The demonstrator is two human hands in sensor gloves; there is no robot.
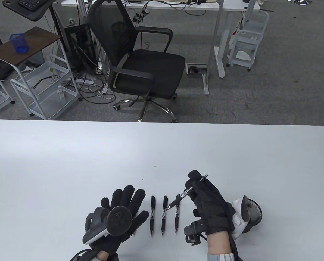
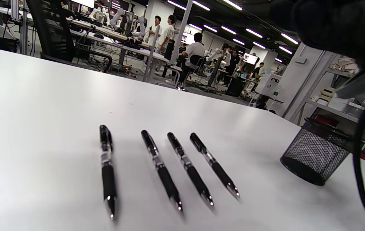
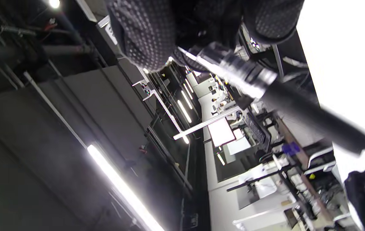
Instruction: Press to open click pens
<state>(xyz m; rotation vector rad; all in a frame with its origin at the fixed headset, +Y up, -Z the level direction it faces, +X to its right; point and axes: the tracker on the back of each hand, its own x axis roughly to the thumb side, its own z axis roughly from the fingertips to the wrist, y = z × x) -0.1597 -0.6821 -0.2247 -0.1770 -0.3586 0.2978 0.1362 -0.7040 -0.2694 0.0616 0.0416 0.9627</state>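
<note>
My right hand (image 1: 198,190) grips a black click pen (image 1: 181,196) above the table, tip pointing down-left, clicker end (image 1: 205,177) sticking out by the thumb. In the right wrist view the pen (image 3: 291,102) runs out from between the gloved fingers (image 3: 143,35). My left hand (image 1: 125,202) lies open with fingers spread on the white table (image 1: 69,163) and holds nothing. Three black pens (image 1: 152,216) (image 1: 164,214) (image 1: 177,220) lie side by side between the hands. The left wrist view shows four pens in a row (image 2: 161,170), the leftmost one (image 2: 108,170) hidden under my left hand in the table view.
A black mesh pen cup (image 2: 317,155) stands on the table to the right of the pens, partly behind my right hand's tracker in the table view (image 1: 255,214). An office chair (image 1: 145,68) stands beyond the table's far edge.
</note>
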